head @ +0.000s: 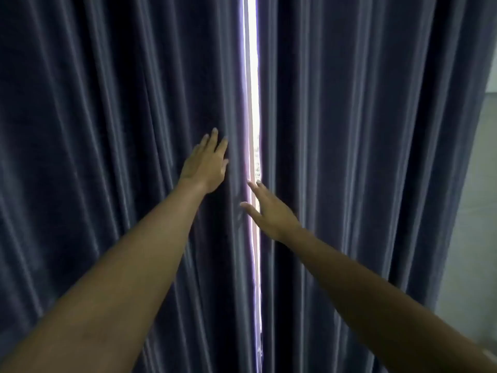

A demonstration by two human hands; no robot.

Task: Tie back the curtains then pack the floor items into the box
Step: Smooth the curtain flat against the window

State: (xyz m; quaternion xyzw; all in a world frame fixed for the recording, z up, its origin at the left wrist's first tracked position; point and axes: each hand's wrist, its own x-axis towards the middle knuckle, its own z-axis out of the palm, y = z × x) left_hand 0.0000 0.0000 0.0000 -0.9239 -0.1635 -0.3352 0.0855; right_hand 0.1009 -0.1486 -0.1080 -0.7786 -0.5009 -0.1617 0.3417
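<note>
My left hand (205,162) and right hand (269,211) reach flat, holding nothing. The curtains (363,157) are barely apart. Tying and packing are left.

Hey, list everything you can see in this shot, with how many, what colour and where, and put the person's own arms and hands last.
curtains: 2, dark blue-grey, pleated, hanging side by side and filling most of the view; left curtain, right curtain
gap: 1, bright white light, narrow vertical strip between the two curtains
wall: 1, pale grey, at the right edge beside the right curtain
left hand: 1, fingers straight, flat on the inner edge of the left curtain
right hand: 1, fingers straight, reaching into the gap by the edge of the right curtain, lower than the left hand
forearms: 2, bare, stretching up from the bottom corners
</note>
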